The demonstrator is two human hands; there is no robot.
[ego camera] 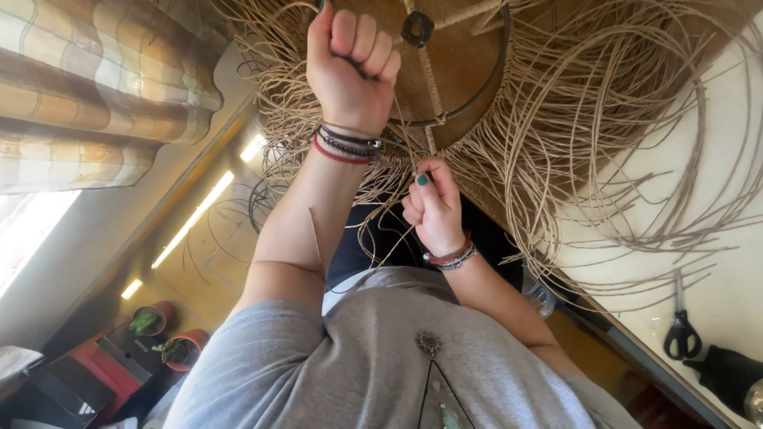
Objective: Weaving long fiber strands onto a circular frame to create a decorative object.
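Observation:
My left hand (352, 67) is raised and closed in a fist around thin tan cord strands, in front of a round brown frame (461, 63) with a dark metal ring and a black hub. My right hand (431, 208), lower and nearer my chest, pinches a few strands between thumb and fingers just under the ring's edge. Several loose tan cord strands (588, 135) fan out from the frame in loops over the table. Both wrists carry bracelets.
Black-handled scissors (682, 330) lie on the pale table (715, 262) at the right, with a black object (727, 373) beside them. A checked curtain (103, 87) hangs at the upper left. Two potted plants (163, 334) stand at the lower left.

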